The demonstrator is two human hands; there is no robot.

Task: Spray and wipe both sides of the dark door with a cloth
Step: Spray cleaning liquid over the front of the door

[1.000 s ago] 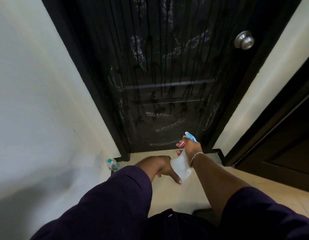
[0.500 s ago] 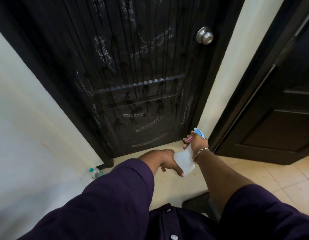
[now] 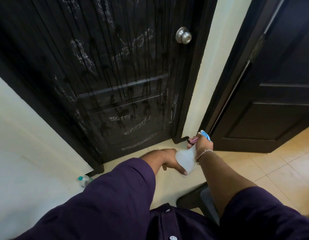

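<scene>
Streaked dark door (image 3: 105,80); right hand (image 3: 203,144) grips spray bottle (image 3: 186,159), left hand (image 3: 169,160) relaxed beside it.

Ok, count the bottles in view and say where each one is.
2. The spray bottle is gripped in the right hand, low in front of the dark door. A small capped bottle sits on the floor by the left wall. Others may be out of view.

A home hallway is showing here: two dark panelled doors (image 3: 115,75) are meeting cream walls (image 3: 20,153) and a tiled floor (image 3: 271,170).
</scene>
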